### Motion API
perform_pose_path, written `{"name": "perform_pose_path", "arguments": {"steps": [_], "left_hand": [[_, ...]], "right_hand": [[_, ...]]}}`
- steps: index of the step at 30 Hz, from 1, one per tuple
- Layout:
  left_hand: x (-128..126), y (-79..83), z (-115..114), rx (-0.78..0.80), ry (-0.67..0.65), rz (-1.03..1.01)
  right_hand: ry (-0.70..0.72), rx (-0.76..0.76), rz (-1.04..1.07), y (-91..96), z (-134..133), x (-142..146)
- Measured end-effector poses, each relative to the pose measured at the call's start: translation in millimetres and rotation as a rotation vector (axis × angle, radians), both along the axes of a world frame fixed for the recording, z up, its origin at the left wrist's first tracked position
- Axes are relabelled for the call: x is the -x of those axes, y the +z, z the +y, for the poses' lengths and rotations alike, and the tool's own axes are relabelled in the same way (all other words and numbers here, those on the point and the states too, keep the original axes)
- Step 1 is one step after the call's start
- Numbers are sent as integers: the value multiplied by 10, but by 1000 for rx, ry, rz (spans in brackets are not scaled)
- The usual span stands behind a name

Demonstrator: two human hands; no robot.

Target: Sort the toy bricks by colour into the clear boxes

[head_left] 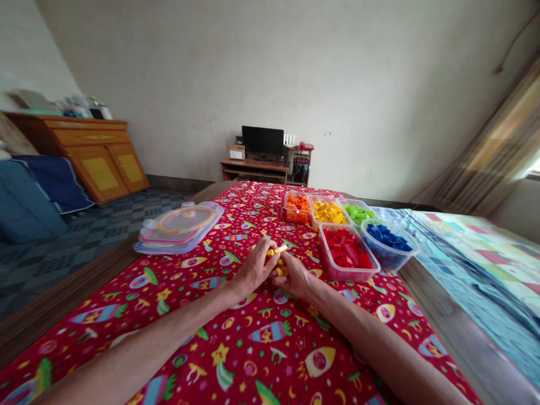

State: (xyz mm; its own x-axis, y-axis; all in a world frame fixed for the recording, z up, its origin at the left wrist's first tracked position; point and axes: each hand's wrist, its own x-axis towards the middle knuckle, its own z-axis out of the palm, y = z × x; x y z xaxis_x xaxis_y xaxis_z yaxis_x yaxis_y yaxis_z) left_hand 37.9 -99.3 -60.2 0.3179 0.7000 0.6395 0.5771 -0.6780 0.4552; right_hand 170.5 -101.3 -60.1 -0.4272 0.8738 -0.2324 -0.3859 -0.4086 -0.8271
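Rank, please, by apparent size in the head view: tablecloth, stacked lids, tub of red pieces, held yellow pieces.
1. Tablecloth.
2. Stacked lids and tub of red pieces: too alike to rank.
3. Held yellow pieces, partly hidden.

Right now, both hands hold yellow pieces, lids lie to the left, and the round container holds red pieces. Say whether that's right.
Not quite: the head view shows blue pieces in the round container, not red. The left hand and right hand hold yellow pieces, and the lids lie to the left.
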Motion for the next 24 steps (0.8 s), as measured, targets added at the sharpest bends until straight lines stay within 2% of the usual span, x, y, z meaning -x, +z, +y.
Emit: {"name": "perform_pose_path", "arguments": {"steps": [2, 4, 10, 14, 19, 24], "left_hand": [[-24, 9, -35, -4, -32, 13], [-35, 24, -53, 3, -52, 19], [-68, 24, -117, 74, -25, 5], [-104, -97, -135, 67, -11, 6], [-102, -249, -93, 74, -65, 72], [-92, -163, -143, 160, -73, 10]], "right_hand": [[1, 144, 80, 14, -50, 36], [-30, 184, 105, 29, -75, 30], [-76, 184, 191, 63, -89, -31], [-78, 147, 240, 82, -120, -22], [-85, 126, 172, 77, -123, 7], [-169, 20, 96, 77, -143, 3]]}}
